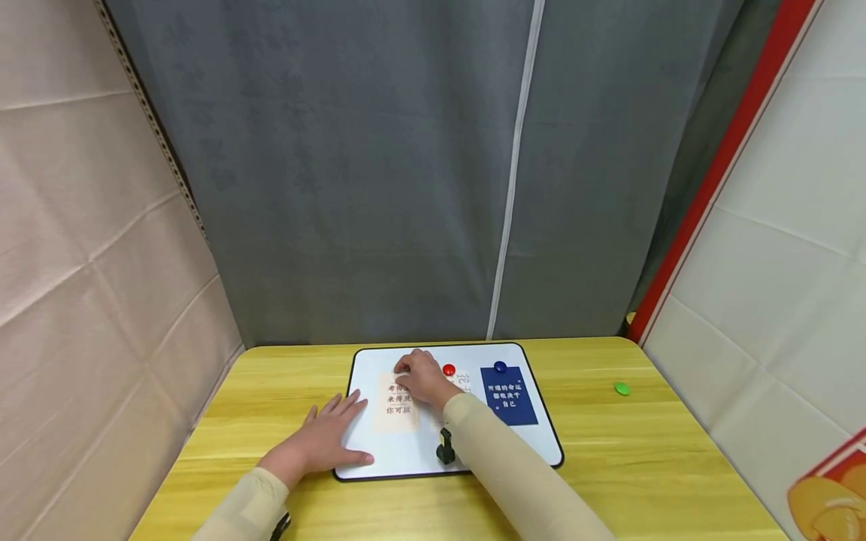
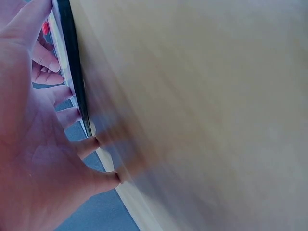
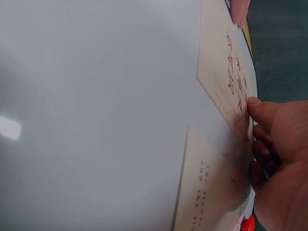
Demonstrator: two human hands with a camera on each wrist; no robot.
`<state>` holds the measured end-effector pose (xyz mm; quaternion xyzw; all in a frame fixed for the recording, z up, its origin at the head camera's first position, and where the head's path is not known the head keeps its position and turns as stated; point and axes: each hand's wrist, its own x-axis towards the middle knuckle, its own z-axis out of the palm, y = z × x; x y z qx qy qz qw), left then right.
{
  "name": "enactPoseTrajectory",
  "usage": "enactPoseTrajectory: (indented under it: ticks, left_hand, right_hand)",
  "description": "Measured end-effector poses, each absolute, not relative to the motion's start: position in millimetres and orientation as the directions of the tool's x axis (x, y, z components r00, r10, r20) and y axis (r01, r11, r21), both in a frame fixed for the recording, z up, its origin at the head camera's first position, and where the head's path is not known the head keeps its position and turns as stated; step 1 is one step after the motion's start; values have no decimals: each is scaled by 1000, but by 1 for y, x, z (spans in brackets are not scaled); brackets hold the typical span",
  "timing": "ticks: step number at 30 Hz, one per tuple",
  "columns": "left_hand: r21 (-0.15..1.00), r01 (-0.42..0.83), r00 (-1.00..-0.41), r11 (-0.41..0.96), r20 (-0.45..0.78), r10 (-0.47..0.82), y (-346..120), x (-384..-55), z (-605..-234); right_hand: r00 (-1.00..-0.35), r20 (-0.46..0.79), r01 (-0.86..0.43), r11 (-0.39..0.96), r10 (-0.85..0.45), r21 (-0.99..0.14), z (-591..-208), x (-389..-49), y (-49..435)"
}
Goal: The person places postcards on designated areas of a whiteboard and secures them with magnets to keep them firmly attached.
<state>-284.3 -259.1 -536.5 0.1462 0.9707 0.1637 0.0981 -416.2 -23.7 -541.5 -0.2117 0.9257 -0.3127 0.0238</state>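
A whiteboard (image 1: 433, 458) with a black rim lies on the table. My left hand (image 1: 323, 442) rests with spread fingers on its left edge; in the left wrist view its fingers (image 2: 103, 182) reach past the dark rim. At the top of a cream card (image 1: 395, 421) with printed characters is my right hand (image 1: 422, 376), fingers curled. The right wrist view shows its thumb (image 3: 260, 109) touching that card (image 3: 216, 62). Whatever lies under its fingertips is hidden. A second card (image 3: 202, 192), partly behind the right arm in the head view, has a red magnet (image 1: 449, 370) at its top.
On the board's right side a dark blue card (image 1: 509, 398) sits under a blue magnet (image 1: 500, 367). A green magnet (image 1: 622, 388) lies on the wooden table (image 1: 629, 466) to the right. A grey curtain (image 1: 372, 188) hangs behind the table.
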Motion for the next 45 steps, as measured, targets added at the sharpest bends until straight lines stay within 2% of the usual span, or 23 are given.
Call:
enactPoseTrajectory:
  ticks: [7, 13, 20, 26, 38, 45]
  left_hand:
    - [344, 253, -939, 905, -140, 315, -259, -285, -537]
    - [337, 253, -938, 907, -143, 315, -260, -285, -538]
    - [339, 244, -939, 909, -151, 308, -261, -285, -538]
    - [344, 244, -938, 907, -152, 310, -260, -283, -537]
    - [349, 258, -938, 901, -134, 320, -259, -282, -534]
    - [347, 249, -938, 904, -144, 314, -259, -283, -534]
  right_hand:
    - [-920, 68, -335, 685, -386, -647, -542, -418, -24]
    - [-923, 110, -335, 631, -368, -699, -534, -420, -17]
    - [-916, 151, -367, 626, -371, -688, -517, -412, 7]
    - [-916, 180, -375, 608, -357, -700, -505, -407, 51]
    - [-976, 178, -219, 617, -129, -756, -488, -398, 176]
    - [-979, 199, -174, 654, -37, -736, -483, -392, 237]
